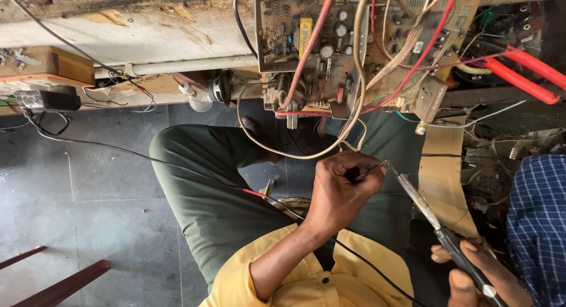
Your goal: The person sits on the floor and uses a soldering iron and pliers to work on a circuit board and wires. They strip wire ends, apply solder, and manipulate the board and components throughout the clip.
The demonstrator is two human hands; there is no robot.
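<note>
Left hand (342, 192) clenched on a dark wire end (361, 172), pinched at fingertips just below the circuit board (359, 45). Right hand (480, 274) wrapped around soldering iron (433, 215) handle, low and to the right of left hand. Iron's long axis slanted up-left, tip touching wire end at left fingertips. Left hand nearer the joint.

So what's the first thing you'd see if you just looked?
Probably the big circuit board at the top, with red and cream wires spilling off it. Just below it, the left hand pinches a wire end, and the right hand, bottom right, points a soldering iron at it.
</note>
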